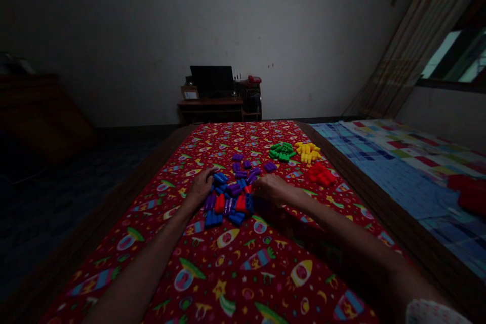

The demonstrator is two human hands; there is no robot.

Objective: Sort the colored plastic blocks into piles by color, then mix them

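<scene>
A mixed pile of blue, purple and red plastic building blocks (234, 190) lies on a red cloth with a rocket print. At the pile's left edge is my left hand (201, 186), its fingers apart and curved beside a blue block (220, 178). My right hand (274, 188) is at the right edge, fingers closed together, close to a red block (248, 189). Whatever those fingertips pinch is hidden. Loose purple blocks (237, 157) lie just beyond the pile.
Sorted heaps of green blocks (282, 152), yellow blocks (308, 152) and red blocks (321, 174) sit at the far right of the cloth (228, 263). Past the table's right edge is a bed (383, 177). A desk with a monitor (212, 81) stands against the wall.
</scene>
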